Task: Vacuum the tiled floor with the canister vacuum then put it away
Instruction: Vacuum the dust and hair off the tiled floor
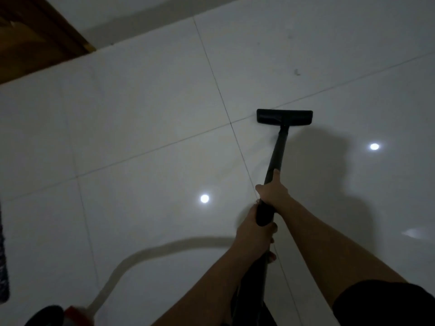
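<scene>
A: Where is the vacuum's floor nozzle (284,116)?

B: Flat on the tiled floor (141,109), its left end just beside the spot where two grout lines cross. The black wand (276,151) runs from the nozzle's middle back toward the person.

A: And the hands?

B: Both hold the vacuum. The right hand (273,192) is the one nearer the nozzle, wrapped round the wand with one digit laid straight along it toward the nozzle. The left hand (253,234) sits just behind it, fingers curled round the thicker black grip (264,214).

A: The hose?

B: A pale hose (164,249), blurred, curves from beside the left hand down to the lower left, well away from the nozzle. It ends just beside the canister (58,314), of which only a dark round part and a red part show at the bottom edge.

A: What else lies around the nozzle?

B: A small dark speck (297,72) is on the tile beyond it. The person's shadow (329,165) falls to its right. One light reflection (374,146) shines farther right of the nozzle, and a second reflection (204,198) lies left of the wand, nearer the person. Far up-left of the nozzle a brown wooden door (35,41) meets the floor. Far to its lower left, at the picture's left edge, is a dark striped object (3,255); I cannot tell what it is.
</scene>
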`<state>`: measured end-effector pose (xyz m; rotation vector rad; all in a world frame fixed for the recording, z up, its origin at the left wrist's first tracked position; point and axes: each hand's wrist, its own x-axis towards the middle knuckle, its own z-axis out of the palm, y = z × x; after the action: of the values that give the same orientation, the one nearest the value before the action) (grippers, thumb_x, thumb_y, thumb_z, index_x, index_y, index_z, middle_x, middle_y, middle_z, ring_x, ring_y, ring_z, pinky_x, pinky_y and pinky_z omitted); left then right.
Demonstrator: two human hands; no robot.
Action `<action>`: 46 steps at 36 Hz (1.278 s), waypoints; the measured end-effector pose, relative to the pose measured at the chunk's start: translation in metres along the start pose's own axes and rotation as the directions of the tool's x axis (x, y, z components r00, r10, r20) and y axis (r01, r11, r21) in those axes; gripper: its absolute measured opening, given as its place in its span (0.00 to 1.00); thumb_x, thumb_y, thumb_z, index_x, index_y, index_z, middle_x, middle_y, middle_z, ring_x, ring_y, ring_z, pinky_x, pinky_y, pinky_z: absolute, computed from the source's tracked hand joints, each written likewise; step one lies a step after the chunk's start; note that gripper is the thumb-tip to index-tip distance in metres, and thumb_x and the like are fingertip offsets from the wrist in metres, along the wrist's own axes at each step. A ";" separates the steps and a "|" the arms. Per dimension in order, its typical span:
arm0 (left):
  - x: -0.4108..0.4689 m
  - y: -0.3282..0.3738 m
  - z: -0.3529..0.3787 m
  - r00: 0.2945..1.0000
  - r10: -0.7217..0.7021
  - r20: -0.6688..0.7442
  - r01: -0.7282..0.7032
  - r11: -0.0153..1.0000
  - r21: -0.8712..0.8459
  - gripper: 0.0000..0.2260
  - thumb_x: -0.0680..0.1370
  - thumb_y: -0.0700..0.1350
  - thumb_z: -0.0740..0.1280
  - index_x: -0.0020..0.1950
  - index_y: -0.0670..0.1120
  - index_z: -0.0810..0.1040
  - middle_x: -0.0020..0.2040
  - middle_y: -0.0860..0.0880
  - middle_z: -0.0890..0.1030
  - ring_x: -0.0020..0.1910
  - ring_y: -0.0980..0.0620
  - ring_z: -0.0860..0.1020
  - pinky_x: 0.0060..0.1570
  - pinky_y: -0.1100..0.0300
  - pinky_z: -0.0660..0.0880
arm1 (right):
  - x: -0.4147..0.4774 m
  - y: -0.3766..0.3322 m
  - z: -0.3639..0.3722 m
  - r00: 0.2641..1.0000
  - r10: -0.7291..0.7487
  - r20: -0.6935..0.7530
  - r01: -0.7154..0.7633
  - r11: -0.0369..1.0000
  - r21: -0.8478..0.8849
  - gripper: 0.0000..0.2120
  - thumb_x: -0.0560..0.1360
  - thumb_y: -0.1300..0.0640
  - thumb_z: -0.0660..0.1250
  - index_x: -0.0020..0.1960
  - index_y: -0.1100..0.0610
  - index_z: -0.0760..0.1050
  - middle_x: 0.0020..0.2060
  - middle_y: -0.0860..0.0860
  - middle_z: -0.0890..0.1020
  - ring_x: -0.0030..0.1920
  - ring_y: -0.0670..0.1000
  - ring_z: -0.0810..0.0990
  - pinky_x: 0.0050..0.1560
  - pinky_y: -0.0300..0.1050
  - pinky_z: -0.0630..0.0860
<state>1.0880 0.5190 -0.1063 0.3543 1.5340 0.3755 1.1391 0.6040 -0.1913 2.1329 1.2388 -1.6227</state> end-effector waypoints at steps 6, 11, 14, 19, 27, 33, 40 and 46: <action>0.033 0.056 0.001 1.000 -0.012 0.024 0.015 0.992 -0.122 0.18 0.79 0.41 0.60 0.68 0.53 0.66 0.41 0.48 0.74 0.33 0.53 0.74 0.21 0.65 0.73 | 0.039 -0.036 -0.040 1.000 -0.013 -0.002 0.013 0.997 -0.078 0.38 0.77 0.61 0.60 0.78 0.54 0.38 0.69 0.63 0.66 0.54 0.60 0.76 0.51 0.49 0.73; 0.059 0.090 -0.007 1.000 -0.001 0.025 0.005 0.986 -0.168 0.20 0.78 0.39 0.61 0.68 0.54 0.66 0.43 0.48 0.74 0.33 0.53 0.74 0.20 0.66 0.73 | 0.065 -0.069 -0.060 1.000 0.003 -0.017 -0.003 1.000 -0.016 0.39 0.77 0.61 0.59 0.78 0.51 0.38 0.63 0.65 0.71 0.48 0.58 0.75 0.50 0.49 0.74; 0.077 0.110 -0.016 1.000 0.004 0.014 -0.002 0.983 -0.183 0.20 0.78 0.38 0.61 0.69 0.52 0.66 0.40 0.50 0.73 0.32 0.54 0.73 0.18 0.67 0.71 | 0.080 -0.092 -0.064 0.999 0.021 -0.024 -0.020 0.999 0.028 0.39 0.77 0.61 0.60 0.77 0.49 0.38 0.62 0.65 0.71 0.51 0.60 0.78 0.54 0.52 0.77; 0.095 0.143 -0.043 1.000 0.011 0.022 -0.007 0.985 -0.174 0.22 0.78 0.38 0.61 0.71 0.51 0.64 0.40 0.48 0.73 0.31 0.54 0.72 0.21 0.65 0.72 | 0.100 -0.135 -0.068 0.999 0.029 -0.015 -0.028 0.998 0.051 0.39 0.76 0.61 0.60 0.77 0.48 0.39 0.60 0.65 0.73 0.51 0.63 0.81 0.55 0.57 0.78; 0.119 0.179 -0.096 1.000 0.003 -0.008 -0.005 0.977 -0.214 0.22 0.79 0.41 0.63 0.71 0.53 0.65 0.45 0.47 0.76 0.36 0.53 0.75 0.23 0.64 0.74 | 0.119 -0.203 -0.058 1.000 0.001 0.030 -0.003 0.997 0.074 0.39 0.77 0.62 0.60 0.77 0.49 0.38 0.58 0.65 0.73 0.45 0.59 0.80 0.53 0.53 0.79; 0.133 0.209 -0.116 0.999 0.011 -0.035 -0.018 0.974 -0.225 0.22 0.78 0.39 0.62 0.71 0.52 0.65 0.43 0.47 0.75 0.34 0.52 0.74 0.22 0.65 0.73 | 0.138 -0.242 -0.058 0.999 -0.043 0.026 0.044 0.998 -0.046 0.39 0.76 0.61 0.60 0.77 0.52 0.39 0.63 0.65 0.71 0.52 0.61 0.79 0.57 0.53 0.77; 0.150 0.228 -0.108 0.998 0.010 -0.061 -0.023 0.978 -0.209 0.23 0.77 0.39 0.64 0.70 0.54 0.66 0.42 0.48 0.78 0.35 0.50 0.76 0.36 0.55 0.76 | 0.150 -0.255 -0.077 0.996 -0.089 0.014 0.090 0.989 -0.116 0.33 0.77 0.64 0.59 0.77 0.58 0.47 0.72 0.62 0.63 0.57 0.62 0.77 0.59 0.51 0.75; 0.164 0.259 -0.098 0.999 -0.003 -0.049 -0.005 0.985 -0.175 0.24 0.78 0.40 0.64 0.72 0.54 0.64 0.40 0.49 0.77 0.32 0.53 0.76 0.28 0.61 0.76 | 0.165 -0.269 -0.103 0.999 -0.040 -0.014 0.040 0.999 -0.004 0.38 0.77 0.63 0.59 0.78 0.52 0.40 0.62 0.66 0.72 0.45 0.60 0.79 0.51 0.51 0.78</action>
<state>0.9864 0.8229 -0.1379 0.2097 1.5356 0.5192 1.0309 0.9174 -0.2081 2.1342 1.2953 -1.6221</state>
